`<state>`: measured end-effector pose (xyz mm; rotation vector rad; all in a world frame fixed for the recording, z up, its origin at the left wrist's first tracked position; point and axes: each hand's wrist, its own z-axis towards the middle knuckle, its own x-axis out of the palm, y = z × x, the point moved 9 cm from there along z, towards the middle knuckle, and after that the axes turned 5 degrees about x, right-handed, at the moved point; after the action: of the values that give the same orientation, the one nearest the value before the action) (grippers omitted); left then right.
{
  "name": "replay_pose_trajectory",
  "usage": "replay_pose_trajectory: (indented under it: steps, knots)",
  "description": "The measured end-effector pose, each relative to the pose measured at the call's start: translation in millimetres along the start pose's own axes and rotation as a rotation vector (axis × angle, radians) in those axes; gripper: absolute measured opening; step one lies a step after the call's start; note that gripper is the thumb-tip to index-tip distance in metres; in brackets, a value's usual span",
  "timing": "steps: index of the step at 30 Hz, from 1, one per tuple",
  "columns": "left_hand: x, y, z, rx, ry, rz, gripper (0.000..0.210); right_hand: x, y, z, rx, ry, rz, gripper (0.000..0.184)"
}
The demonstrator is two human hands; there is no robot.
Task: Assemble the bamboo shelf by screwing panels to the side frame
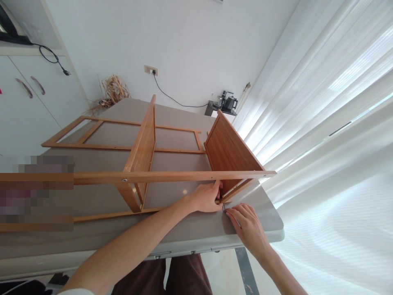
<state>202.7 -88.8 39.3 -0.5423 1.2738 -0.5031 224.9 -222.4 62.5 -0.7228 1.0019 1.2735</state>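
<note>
Grip: left hand (206,197) clasps one wooden rack (144,164) | right hand (247,223) pinches one screw (224,208) | two shelf panels

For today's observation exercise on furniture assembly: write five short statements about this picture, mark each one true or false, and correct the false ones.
1. The wooden shelf frame lies on its side on a grey table. True.
2. The left hand grips the frame's lower rail near the end panel. True.
3. The right hand holds a hammer. False: its fingertips pinch a small metal fitting at the frame's corner.
4. Dark curtains hang at the right. False: the curtains are white and sheer.
5. A kettle stands in the far corner. True.
</note>
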Motion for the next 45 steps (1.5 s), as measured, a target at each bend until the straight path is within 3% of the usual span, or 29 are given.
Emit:
replay_pose_trajectory:
  steps: [9, 31, 45]
  knots:
    - [-0.1, -1.3, -0.5, -0.020, 0.026, 0.004, 0.047, 3.7, 9.4, -11.4, -0.130, -0.027, -0.138, 0.023]
    - [-2.2, -1.6, 0.1, 0.009, -0.006, 0.021, 0.046, 2.3, 4.7, -8.1, -0.109, 0.018, -0.244, 0.037]
    - [-3.0, -2.9, -0.9, 0.012, -0.010, 0.050, 0.042, 5.0, 5.7, -4.8, -0.119, 0.020, -0.237, 0.035]
